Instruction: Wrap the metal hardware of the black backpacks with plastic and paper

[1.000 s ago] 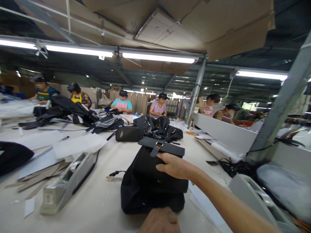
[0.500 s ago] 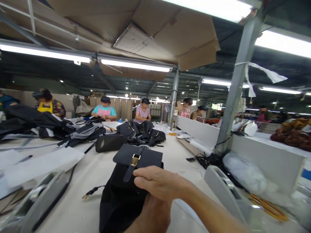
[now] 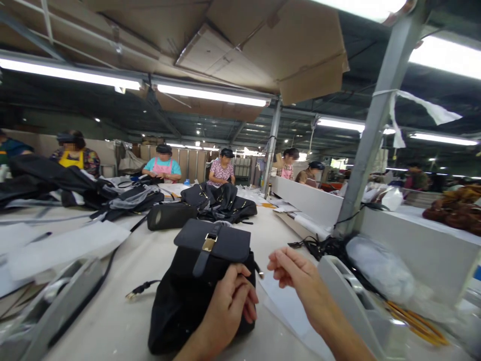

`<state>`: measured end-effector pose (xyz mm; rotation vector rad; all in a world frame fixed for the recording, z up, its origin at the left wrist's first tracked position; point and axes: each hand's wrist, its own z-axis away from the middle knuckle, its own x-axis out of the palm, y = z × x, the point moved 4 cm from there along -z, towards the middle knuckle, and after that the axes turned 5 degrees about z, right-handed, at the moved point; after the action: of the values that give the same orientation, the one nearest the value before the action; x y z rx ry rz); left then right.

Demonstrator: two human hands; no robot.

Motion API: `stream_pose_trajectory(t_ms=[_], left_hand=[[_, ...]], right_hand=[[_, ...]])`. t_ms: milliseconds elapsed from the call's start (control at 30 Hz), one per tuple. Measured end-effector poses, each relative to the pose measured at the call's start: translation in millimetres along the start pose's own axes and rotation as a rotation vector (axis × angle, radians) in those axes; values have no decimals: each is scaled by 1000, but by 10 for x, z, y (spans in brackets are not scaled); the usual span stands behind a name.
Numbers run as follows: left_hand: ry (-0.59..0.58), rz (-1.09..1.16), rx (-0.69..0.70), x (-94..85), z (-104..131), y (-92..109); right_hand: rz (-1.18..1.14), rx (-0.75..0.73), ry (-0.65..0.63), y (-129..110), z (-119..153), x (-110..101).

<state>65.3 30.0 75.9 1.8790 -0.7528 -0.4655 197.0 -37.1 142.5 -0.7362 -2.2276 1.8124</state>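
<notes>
Low in the frame, the left hand (image 3: 233,301) lies over the right front of a black backpack (image 3: 180,296), its fingers bent in a loose, half-spread grip with nothing seen inside it. The right hand (image 3: 296,276), right of centre, hovers apart from the bag with fingertips curled together in a narrow grip; whether anything thin is pinched there, I cannot tell. The backpack stands at lower centre, leaning back slightly, its flap (image 3: 233,243) and gold buckle (image 3: 209,242) turned toward the wearer, probably so that both hands can reach the front. Grey tape dispensers flank it at lower left (image 3: 71,296) and lower right (image 3: 338,281), likely placed for easy reach. Beneath them spreads a pale tabletop (image 3: 120,286), with white sheets (image 3: 75,245) at left and a clear plastic bundle (image 3: 379,265) at right. Beyond, a heap of black bags (image 3: 225,200) sits mid-frame, several co-workers (image 3: 163,168) work behind it, and cardboard panels (image 3: 244,45) and tube lights (image 3: 210,94) hang across the top.
</notes>
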Motion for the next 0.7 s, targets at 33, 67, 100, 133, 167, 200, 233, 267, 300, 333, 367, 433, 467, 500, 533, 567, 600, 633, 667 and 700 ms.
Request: stream_pose_trajectory(t_ms=[33, 67, 100, 133, 167, 200, 233, 267, 300, 333, 367, 433, 467, 500, 533, 567, 600, 633, 667, 700], left_hand=[[22, 33, -26, -31, 13, -7], [44, 31, -39, -51, 20, -10], [63, 8, -48, -63, 22, -10], [70, -31, -51, -69, 24, -5], [70, -83, -37, -76, 26, 8], [64, -153, -5, -88, 31, 28], [52, -245, 47, -103, 37, 50], [40, -345, 113, -124, 43, 65], [29, -442, 182, -149, 48, 61], [21, -529, 244, -176, 49, 30], [21, -610, 298, -202, 46, -30], [42, -742, 355, -245, 21, -240], [68, -779, 342, -265, 2, -382], [87, -783, 287, -283, -20, -546], [92, -753, 196, -298, -42, -725], [81, -702, 86, -308, -58, -906], [54, -633, -35, -316, -67, -1080], [28, -557, -145, -326, -67, -1233], [6, -484, -233, -340, -64, -1356], [-6, -415, -296, -361, -61, -1447]], right_hand=[[9, 53, -16, 164, 7, 10], [10, 99, -53, 313, 13, 49], [12, 127, -68, 435, 10, 88], [32, 129, -44, 524, -10, 110], [81, 110, 23, 580, -53, 102], [154, 77, 119, 605, -116, 67], [222, 46, 211, 610, -198, 19], [268, 27, 273, 607, -298, -27], [286, 24, 294, 606, -416, -58], [278, 35, 273, 612, -547, -65], [252, 53, 226, 626, -682, -45], [210, 92, 109, 677, -937, 72], [205, 111, 67, 713, -1046, 154], [201, 133, 33, 759, -1138, 246], [196, 153, 4, 809, -1214, 342], [188, 167, -17, 861, -1275, 435], [175, 173, -33, 909, -1321, 519], [155, 172, -45, 952, -1356, 592], [128, 161, -56, 986, -1382, 651], [97, 144, -63, 1012, -1399, 695]])
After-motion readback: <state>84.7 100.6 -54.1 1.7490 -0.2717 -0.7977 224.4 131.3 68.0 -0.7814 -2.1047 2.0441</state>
